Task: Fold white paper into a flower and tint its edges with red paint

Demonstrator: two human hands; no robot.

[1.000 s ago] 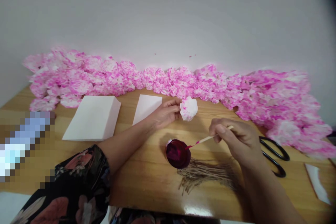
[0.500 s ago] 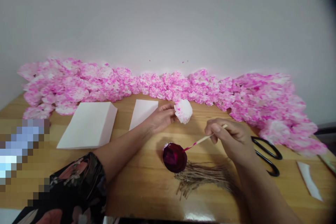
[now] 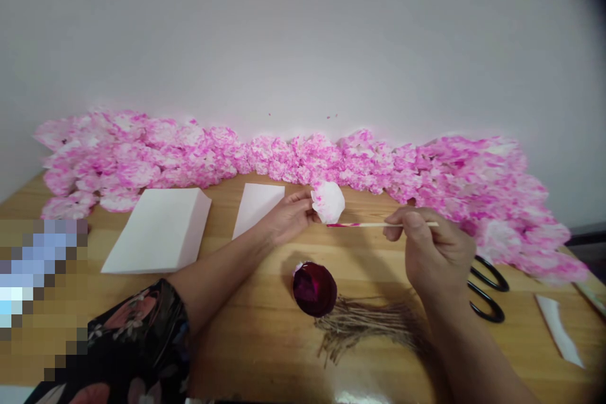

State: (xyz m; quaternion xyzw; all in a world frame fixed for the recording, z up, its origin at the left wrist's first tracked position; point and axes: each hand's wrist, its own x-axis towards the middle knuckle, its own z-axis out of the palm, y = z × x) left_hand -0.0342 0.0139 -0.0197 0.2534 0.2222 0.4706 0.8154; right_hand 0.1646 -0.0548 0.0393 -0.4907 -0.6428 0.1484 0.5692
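My left hand pinches a white paper flower at its base; pink marks show on its left petals. My right hand grips a thin wooden stick whose left end is stained dark pink. The stained tip lies at the flower's lower edge; whether it touches the petals I cannot tell. Below, a small round cup of dark magenta liquid stands on the table. A bundle of thin brown twigs lies to the right of the cup.
Pink-and-white paper flowers form a long heap along the wall. A white paper stack and a white sheet lie at left. Black-handled scissors lie partly behind my right hand. A white paper strip is at far right.
The stick's stained tip has left the cup and moved up to the flower's lower edge. My right hand has shifted right and levelled the stick; my left hand stays nearly in place.
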